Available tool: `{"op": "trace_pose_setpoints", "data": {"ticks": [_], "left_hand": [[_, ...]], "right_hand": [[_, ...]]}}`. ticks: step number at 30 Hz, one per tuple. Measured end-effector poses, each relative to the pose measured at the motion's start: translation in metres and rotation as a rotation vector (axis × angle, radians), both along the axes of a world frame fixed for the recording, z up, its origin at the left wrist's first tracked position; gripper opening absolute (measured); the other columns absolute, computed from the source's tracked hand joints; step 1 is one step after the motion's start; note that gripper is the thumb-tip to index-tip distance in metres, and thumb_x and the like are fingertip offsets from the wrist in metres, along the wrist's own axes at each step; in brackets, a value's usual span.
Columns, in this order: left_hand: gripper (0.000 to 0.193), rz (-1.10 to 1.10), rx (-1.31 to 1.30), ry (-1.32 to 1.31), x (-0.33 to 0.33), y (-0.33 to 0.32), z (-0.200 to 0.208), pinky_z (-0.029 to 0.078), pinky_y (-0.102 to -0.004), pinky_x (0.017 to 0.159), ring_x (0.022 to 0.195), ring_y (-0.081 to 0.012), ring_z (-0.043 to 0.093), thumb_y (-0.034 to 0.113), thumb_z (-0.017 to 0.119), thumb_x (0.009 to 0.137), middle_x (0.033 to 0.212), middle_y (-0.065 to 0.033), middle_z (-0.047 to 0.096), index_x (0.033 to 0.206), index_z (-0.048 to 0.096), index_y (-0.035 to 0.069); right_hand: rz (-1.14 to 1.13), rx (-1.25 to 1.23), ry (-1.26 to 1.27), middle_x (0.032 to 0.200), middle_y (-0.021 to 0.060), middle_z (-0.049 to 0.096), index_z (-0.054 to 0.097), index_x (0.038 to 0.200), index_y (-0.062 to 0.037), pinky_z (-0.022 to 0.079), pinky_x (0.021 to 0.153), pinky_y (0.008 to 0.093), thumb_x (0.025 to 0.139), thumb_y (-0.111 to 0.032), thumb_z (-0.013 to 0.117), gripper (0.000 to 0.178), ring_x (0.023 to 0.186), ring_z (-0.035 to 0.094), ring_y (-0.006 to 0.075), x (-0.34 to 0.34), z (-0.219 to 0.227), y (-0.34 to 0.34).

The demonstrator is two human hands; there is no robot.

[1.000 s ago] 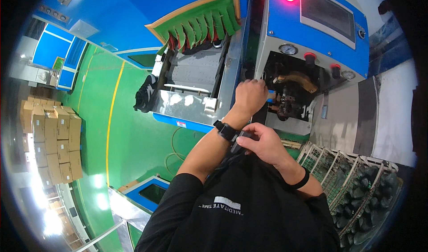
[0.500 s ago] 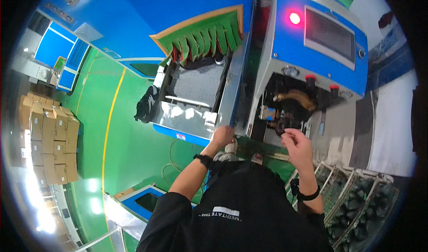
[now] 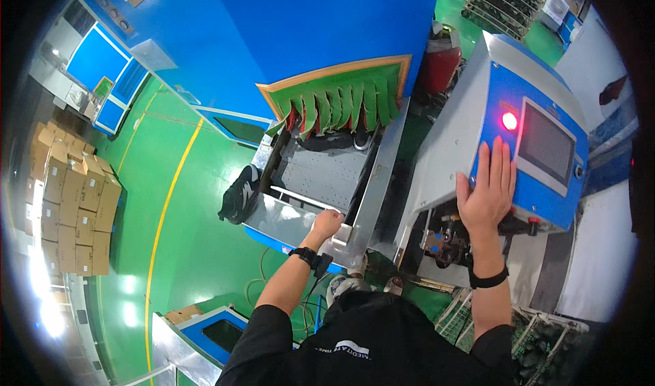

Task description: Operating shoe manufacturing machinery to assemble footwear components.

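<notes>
My right hand (image 3: 486, 187) lies with its fingers stretched out on the blue front panel of a machine (image 3: 508, 99), beside a glowing red light (image 3: 510, 120) and a dark screen (image 3: 545, 145). My left hand (image 3: 328, 224) is closed over the bare metal end (image 3: 286, 223) of a conveyor, close to a small pale block (image 3: 344, 234). Whatever its curled fingers hold, if anything, is hidden. A black sneaker (image 3: 240, 195) with white marks stands at the conveyor's left edge. Another dark shoe (image 3: 326, 141) sits partly under green strip flaps (image 3: 338, 105).
Below the panel are a dark clamp mechanism (image 3: 447, 241) and a red knob (image 3: 533, 221). A wire rack (image 3: 546, 328) with dark items stands at the lower right. Stacked cartons (image 3: 82, 208) are at far left. A blue-framed unit (image 3: 220, 331) stands at lower left.
My right hand has moved up from the clamp mechanism onto the blue panel, and its fingers have spread. My left hand now sits farther over the conveyor end. The view has shifted.
</notes>
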State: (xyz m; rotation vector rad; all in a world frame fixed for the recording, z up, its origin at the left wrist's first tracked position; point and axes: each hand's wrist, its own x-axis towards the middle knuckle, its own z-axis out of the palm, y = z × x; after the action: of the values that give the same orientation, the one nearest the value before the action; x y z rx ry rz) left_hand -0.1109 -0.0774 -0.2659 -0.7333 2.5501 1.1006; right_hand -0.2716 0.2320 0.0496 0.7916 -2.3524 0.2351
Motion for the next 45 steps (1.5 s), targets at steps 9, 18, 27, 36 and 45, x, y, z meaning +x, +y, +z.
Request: {"op": "trace_pose_setpoints", "data": {"ticks": [9, 18, 27, 36, 45], "left_hand": [[0.035, 0.119, -0.438, 0.12, -0.128, -0.158, -0.057, 0.056, -0.0499, 0.087, 0.106, -0.0437, 0.064, 0.011, 0.063, 0.083, 0.114, -0.0187, 0.067, 0.118, 0.061, 0.005], [0.054, -0.016, -0.772, 0.078, -0.204, -0.21, -0.075, 0.045, -0.0439, 0.102, 0.124, -0.0291, 0.054, 0.02, 0.074, 0.082, 0.125, -0.0108, 0.058, 0.132, 0.055, 0.01], [0.075, 0.191, -0.097, -0.251, -0.149, -0.177, -0.061, 0.052, -0.0453, 0.096, 0.116, -0.0388, 0.066, 0.048, 0.085, 0.071, 0.12, -0.0263, 0.069, 0.119, 0.064, -0.006], [0.074, 0.456, 0.458, 0.0, -0.012, -0.056, 0.054, 0.053, -0.0395, 0.089, 0.1, -0.0318, 0.071, 0.048, 0.077, 0.075, 0.106, -0.0244, 0.073, 0.114, 0.067, -0.014], [0.1, -0.263, 0.427, 0.259, 0.083, 0.13, 0.241, 0.051, -0.0413, 0.101, 0.121, -0.0323, 0.061, 0.037, 0.087, 0.08, 0.133, -0.0252, 0.057, 0.15, 0.029, -0.004]], "right_hand": [[-0.095, 0.106, 0.139, 0.144, 0.0295, 0.053, 0.055, 0.137, 0.0077, 0.038, 0.113, 0.0521, 0.1, -0.042, 0.045, 0.063, 0.135, 0.051, 0.0454, -0.007, -0.028, -0.011], [-0.108, 0.161, 0.088, 0.143, 0.0382, 0.047, 0.04, 0.148, 0.0075, 0.036, 0.111, 0.0629, 0.104, -0.048, 0.037, 0.071, 0.134, 0.048, 0.0523, -0.007, -0.036, 0.003], [-0.134, 0.103, 0.127, 0.144, 0.0292, 0.053, 0.054, 0.141, 0.0019, 0.037, 0.113, 0.0541, 0.1, -0.046, 0.043, 0.064, 0.133, 0.052, 0.0458, -0.007, -0.032, -0.006], [0.056, -0.244, 0.029, 0.145, 0.0242, 0.053, 0.055, 0.136, 0.0009, 0.031, 0.116, 0.0574, 0.093, -0.021, 0.062, 0.049, 0.136, 0.048, 0.0426, 0.03, -0.039, -0.005], [0.286, -1.36, -1.271, 0.134, 0.0095, 0.051, 0.031, 0.151, -0.0011, 0.044, 0.106, 0.0364, 0.077, -0.007, 0.081, 0.09, 0.122, 0.051, 0.0206, 0.143, -0.108, -0.002]]}}
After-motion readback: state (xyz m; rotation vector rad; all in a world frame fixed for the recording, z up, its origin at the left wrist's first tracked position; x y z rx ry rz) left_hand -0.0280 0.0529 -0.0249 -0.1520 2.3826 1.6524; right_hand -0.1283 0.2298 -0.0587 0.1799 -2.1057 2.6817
